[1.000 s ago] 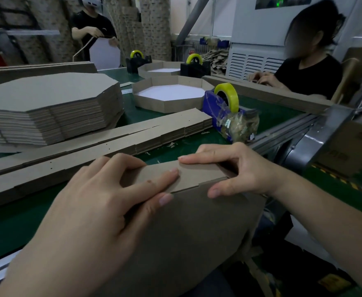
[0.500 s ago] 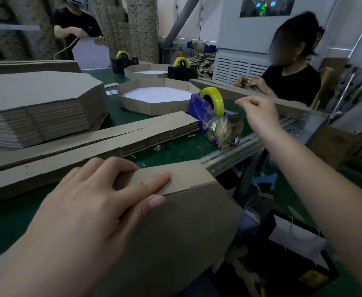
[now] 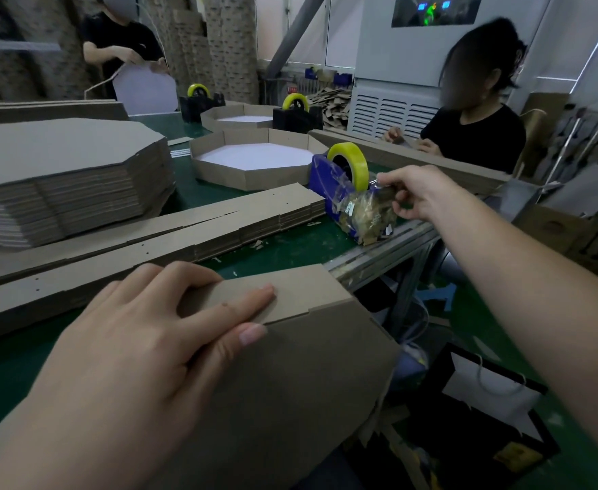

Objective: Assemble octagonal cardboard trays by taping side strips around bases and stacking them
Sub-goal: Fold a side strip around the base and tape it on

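My left hand [image 3: 142, 348] lies on the cardboard tray [image 3: 290, 383] at the table's near edge, fingers pressing the folded side strip [image 3: 283, 295] against the base. My right hand [image 3: 414, 192] reaches to the blue tape dispenser [image 3: 325, 185] with its yellow tape roll [image 3: 348, 164] and pinches the tape end at the cutter. A stack of octagonal bases [image 3: 60, 171] sits at the left. Piles of flat side strips [image 3: 184, 231] lie across the middle. A finished tray [image 3: 255, 160] with a white inside stands behind them.
The green table [image 3: 290, 242] ends at a metal rail [image 3: 378, 252] on the right. Two black tape dispensers [image 3: 295, 114] and another tray [image 3: 237, 116] stand further back. One person sits at the right and another stands at the far left. Scrap cardboard and a bag lie on the floor.
My right hand left the tray's strip, swung up and right, then came down to the tape dispenser and took the tape end. My left hand stays pressing the strip.
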